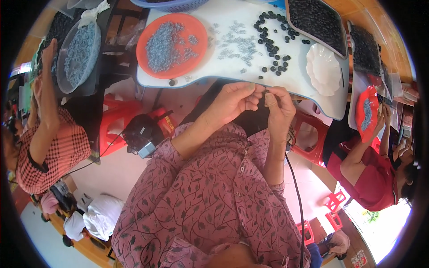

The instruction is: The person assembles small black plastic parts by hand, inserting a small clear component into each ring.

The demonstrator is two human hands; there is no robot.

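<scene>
Just off the near edge of the white table [210,67], my two hands meet with their fingertips almost touching. My left hand [236,101] is closed in a pinch, and what it holds is hidden by the fingers. My right hand [279,107] is also pinched, with a tiny dark piece [267,91] at its fingertips. Beyond them, small silvery pieces [239,43], perhaps springs, lie loose on the table. Right of these, round black caps [269,46] are scattered in a winding line. An orange-red plate [203,42] at the left holds a heap of the same silvery pieces.
A white scalloped dish [322,69] stands at the table's right, below a tray [343,44] full of black parts. A blue basket [178,5] is at the far edge. Co-workers sit left [53,138] and right [366,174]. Red stools [114,123] and a cable [296,187] are near me.
</scene>
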